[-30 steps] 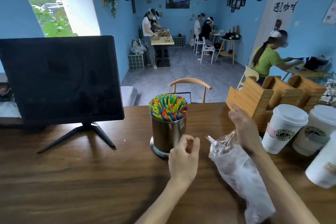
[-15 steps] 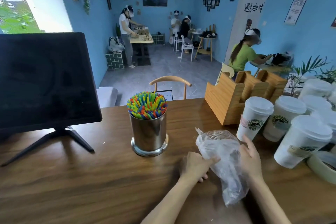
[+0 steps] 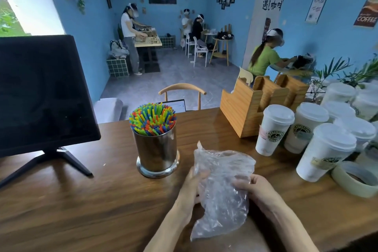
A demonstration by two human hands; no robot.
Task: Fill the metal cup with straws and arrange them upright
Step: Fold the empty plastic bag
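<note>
While both hands clutch a crumpled clear plastic bag [image 3: 222,188] above the wooden table [image 3: 81,210], the left hand [image 3: 193,185] pinches its left edge and the right hand [image 3: 255,188] curls round its right side. Just ahead and left of the left hand stands the metal cup [image 3: 157,153], packed with upright coloured straws [image 3: 152,118]. Bare tabletop spreads leftward toward the monitor [image 3: 41,92]; lidded paper cups [image 3: 274,129] crowd the space beyond the right hand.

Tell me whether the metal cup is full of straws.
Full: colourful straws pack the upright metal cup, ends standing above its rim.
</note>
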